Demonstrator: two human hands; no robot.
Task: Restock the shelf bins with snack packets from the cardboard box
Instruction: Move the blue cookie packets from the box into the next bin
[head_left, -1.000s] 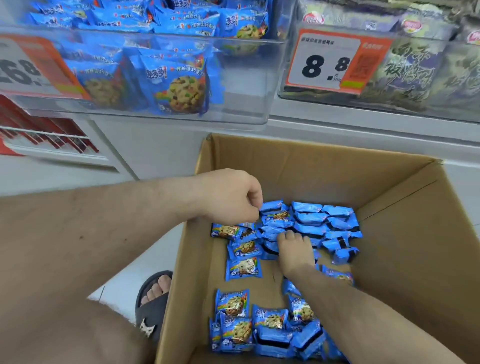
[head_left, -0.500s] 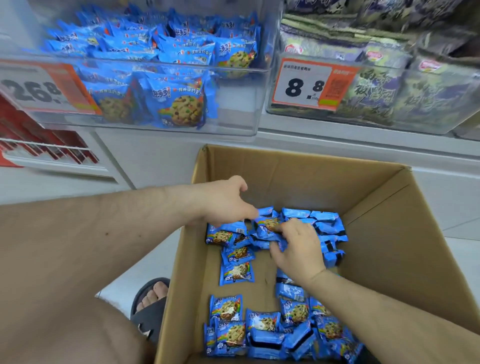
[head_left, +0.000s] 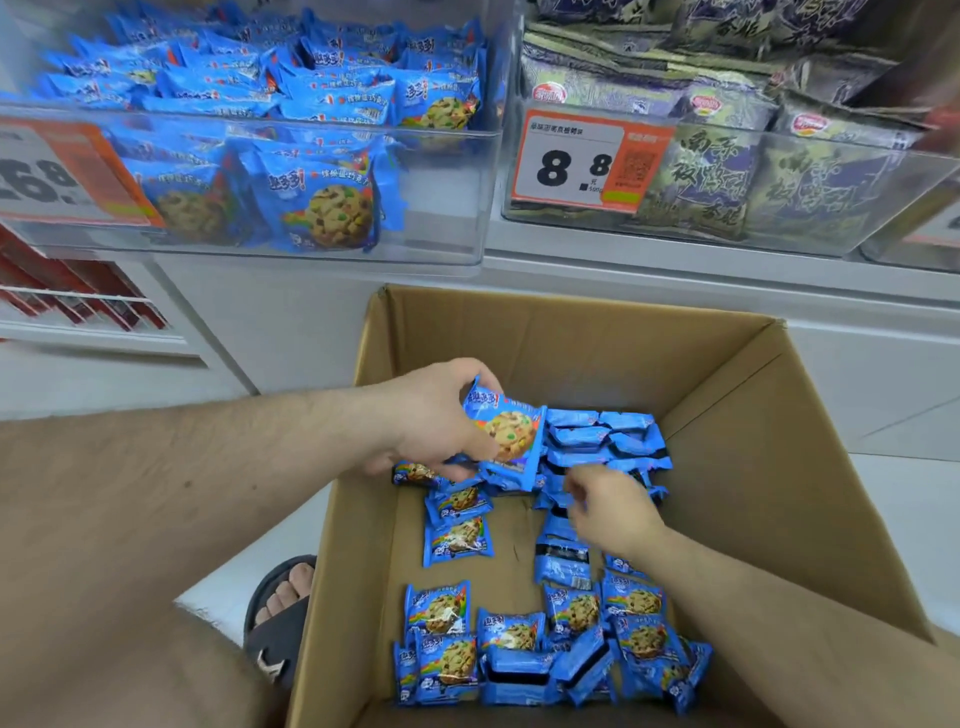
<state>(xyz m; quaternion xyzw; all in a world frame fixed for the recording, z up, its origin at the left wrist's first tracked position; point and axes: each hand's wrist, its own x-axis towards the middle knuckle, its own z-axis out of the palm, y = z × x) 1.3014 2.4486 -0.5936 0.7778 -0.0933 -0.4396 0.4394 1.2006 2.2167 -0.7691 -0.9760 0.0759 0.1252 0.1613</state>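
Head view: a light, crinkly, slippery cookie packet (head_left: 506, 436) is clutched by its edges in the left hand (head_left: 434, 421), while the right hand (head_left: 605, 506), blurred, grip unreadable, is poised over the cardboard box (head_left: 753, 467).

Blue packets, brown box, clear bins

Snack packets (head_left: 506, 434) bright blue with cookie print and rainbow stripe; cardboard box (head_left: 753, 441) plain tan; price tag (head_left: 587, 161) white/orange, black digits; neighbouring packs (head_left: 810, 182) grey-green, dark lettering; sandal (head_left: 278, 623) black.

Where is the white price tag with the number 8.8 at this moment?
In the head view, the white and orange price tag is at upper right, on the front of the clear plastic bin of dark green snack packets, above the brown cardboard box.
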